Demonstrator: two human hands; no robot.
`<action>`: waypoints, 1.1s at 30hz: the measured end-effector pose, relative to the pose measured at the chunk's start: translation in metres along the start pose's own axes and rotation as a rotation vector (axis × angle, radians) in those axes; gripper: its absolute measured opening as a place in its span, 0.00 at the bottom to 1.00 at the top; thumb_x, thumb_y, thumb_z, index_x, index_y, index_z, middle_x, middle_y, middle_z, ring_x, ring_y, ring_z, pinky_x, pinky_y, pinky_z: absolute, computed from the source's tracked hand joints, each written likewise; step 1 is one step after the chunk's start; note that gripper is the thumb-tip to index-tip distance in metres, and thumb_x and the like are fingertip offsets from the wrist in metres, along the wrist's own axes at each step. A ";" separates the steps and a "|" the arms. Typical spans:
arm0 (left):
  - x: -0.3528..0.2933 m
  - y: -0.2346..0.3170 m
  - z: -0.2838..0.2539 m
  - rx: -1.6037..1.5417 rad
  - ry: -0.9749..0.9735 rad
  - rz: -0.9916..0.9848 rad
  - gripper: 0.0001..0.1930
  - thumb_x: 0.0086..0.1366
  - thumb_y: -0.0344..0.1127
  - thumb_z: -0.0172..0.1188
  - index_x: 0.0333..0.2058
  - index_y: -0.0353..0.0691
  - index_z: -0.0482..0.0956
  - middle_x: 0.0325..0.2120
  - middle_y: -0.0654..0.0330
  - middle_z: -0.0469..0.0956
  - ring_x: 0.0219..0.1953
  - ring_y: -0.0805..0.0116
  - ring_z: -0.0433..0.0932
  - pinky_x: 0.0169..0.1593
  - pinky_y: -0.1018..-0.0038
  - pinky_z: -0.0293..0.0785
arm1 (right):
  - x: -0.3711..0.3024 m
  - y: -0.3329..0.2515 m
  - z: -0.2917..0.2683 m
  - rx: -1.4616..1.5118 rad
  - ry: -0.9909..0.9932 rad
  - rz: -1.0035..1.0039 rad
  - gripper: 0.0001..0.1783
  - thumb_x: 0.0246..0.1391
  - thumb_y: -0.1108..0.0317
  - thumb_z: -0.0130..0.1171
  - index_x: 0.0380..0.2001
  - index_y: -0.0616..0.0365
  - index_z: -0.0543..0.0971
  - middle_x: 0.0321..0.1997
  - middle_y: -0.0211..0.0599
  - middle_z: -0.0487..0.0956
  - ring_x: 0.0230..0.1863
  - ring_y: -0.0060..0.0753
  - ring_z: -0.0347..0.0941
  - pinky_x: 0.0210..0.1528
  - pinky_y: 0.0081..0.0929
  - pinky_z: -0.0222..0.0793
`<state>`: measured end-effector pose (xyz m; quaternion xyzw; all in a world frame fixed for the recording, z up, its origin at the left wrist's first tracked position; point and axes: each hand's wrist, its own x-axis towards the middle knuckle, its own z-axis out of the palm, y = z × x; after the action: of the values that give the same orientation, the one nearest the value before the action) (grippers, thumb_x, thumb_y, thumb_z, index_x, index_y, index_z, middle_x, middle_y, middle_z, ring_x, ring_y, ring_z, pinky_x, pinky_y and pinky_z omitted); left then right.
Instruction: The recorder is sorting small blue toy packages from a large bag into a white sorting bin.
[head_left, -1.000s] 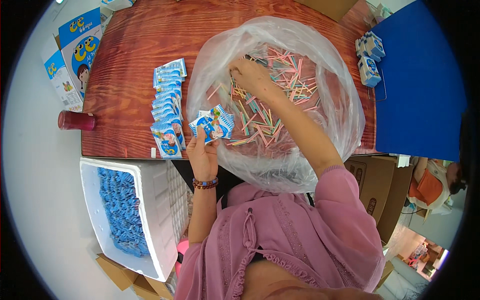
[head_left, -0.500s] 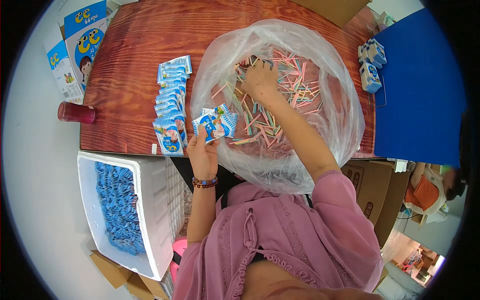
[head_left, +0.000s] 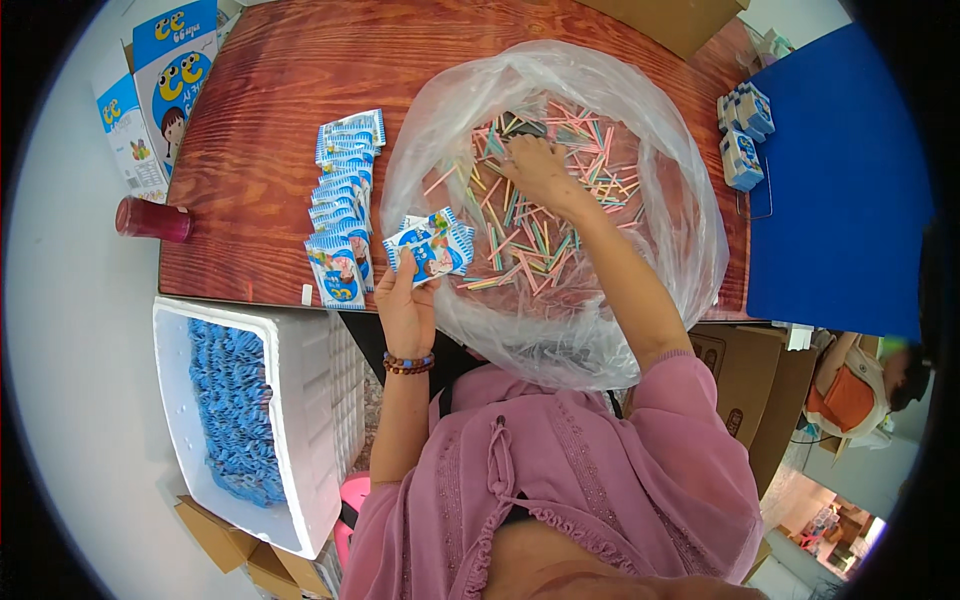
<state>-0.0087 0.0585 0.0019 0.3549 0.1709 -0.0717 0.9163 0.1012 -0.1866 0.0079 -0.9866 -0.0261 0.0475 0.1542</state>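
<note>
My left hand [head_left: 407, 305] is closed on a few small blue-and-white packets [head_left: 432, 248], thumb on top, at the near rim of a clear plastic bag [head_left: 420, 130]. Inside the wide-open bag lie many thin pastel sticks [head_left: 535, 265] in pink, yellow and green. My right hand [head_left: 543, 172] reaches into the bag with its fingers curled down among the sticks. What its fingertips hold is hidden. Just beyond them rests a small dark object [head_left: 524, 126]. Left of the bag, a row of overlapping blue-and-white packets [head_left: 340, 205] runs along the table.
A red-capped or red-filled jar [head_left: 153, 219] lies at the table's left edge, near printed cartons [head_left: 175, 90]. Below stands a white foam box [head_left: 315, 400] full of blue packets. Small packs [head_left: 742, 160] sit at right beside a blue panel [head_left: 840, 180]. A person's orange-and-white clothing [head_left: 845, 395] shows beyond.
My right hand has drawn back slightly toward me and to the right, uncovering more of the dark object. My left hand keeps its hold on the packets, almost unmoved.
</note>
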 end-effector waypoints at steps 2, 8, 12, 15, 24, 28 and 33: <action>0.001 -0.002 -0.001 -0.001 -0.044 -0.006 0.07 0.69 0.33 0.55 0.39 0.37 0.78 0.38 0.62 0.81 0.37 0.74 0.80 0.39 0.75 0.76 | -0.007 0.011 0.001 0.126 0.003 -0.018 0.23 0.57 0.56 0.52 0.49 0.62 0.71 0.46 0.50 0.75 0.51 0.49 0.69 0.54 0.50 0.53; 0.000 -0.005 0.005 -0.021 -0.091 -0.026 0.08 0.69 0.32 0.55 0.43 0.37 0.77 0.40 0.61 0.81 0.41 0.71 0.80 0.43 0.71 0.77 | -0.025 0.026 0.013 0.705 0.201 -0.012 0.15 0.60 0.62 0.52 0.43 0.63 0.69 0.33 0.43 0.74 0.37 0.39 0.69 0.42 0.35 0.65; -0.001 -0.004 0.006 -0.012 -0.089 -0.032 0.09 0.69 0.32 0.54 0.44 0.36 0.76 0.42 0.59 0.81 0.43 0.69 0.80 0.45 0.69 0.77 | -0.031 0.023 0.008 0.950 0.262 -0.010 0.15 0.62 0.64 0.51 0.48 0.61 0.69 0.36 0.37 0.76 0.38 0.32 0.71 0.44 0.32 0.67; -0.004 -0.003 0.011 0.004 -0.064 -0.019 0.08 0.68 0.34 0.56 0.41 0.37 0.78 0.40 0.59 0.81 0.39 0.74 0.79 0.39 0.77 0.73 | -0.041 0.020 0.002 1.176 0.073 0.181 0.14 0.63 0.67 0.51 0.49 0.59 0.70 0.38 0.33 0.77 0.39 0.24 0.73 0.42 0.26 0.68; -0.003 -0.011 0.012 -0.028 -0.065 -0.036 0.09 0.68 0.30 0.55 0.44 0.34 0.76 0.42 0.59 0.80 0.44 0.68 0.80 0.47 0.68 0.77 | -0.051 0.021 0.024 1.097 0.263 0.010 0.11 0.62 0.66 0.54 0.45 0.58 0.75 0.43 0.31 0.78 0.45 0.22 0.71 0.52 0.26 0.65; 0.001 -0.014 0.006 -0.019 -0.074 -0.042 0.08 0.68 0.29 0.55 0.44 0.34 0.77 0.42 0.59 0.80 0.44 0.69 0.80 0.48 0.68 0.77 | -0.041 0.027 0.034 0.915 0.345 -0.082 0.10 0.64 0.64 0.51 0.44 0.57 0.75 0.45 0.31 0.77 0.49 0.22 0.70 0.54 0.26 0.64; 0.000 -0.010 0.007 -0.018 -0.087 -0.044 0.08 0.68 0.29 0.54 0.44 0.35 0.77 0.42 0.60 0.80 0.44 0.70 0.79 0.49 0.68 0.77 | -0.040 0.018 0.023 0.526 0.410 -0.263 0.10 0.66 0.63 0.46 0.42 0.56 0.71 0.46 0.37 0.77 0.53 0.33 0.70 0.59 0.30 0.61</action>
<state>-0.0096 0.0464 0.0002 0.3393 0.1393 -0.1058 0.9243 0.0599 -0.1992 -0.0156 -0.8904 -0.1083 -0.1664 0.4095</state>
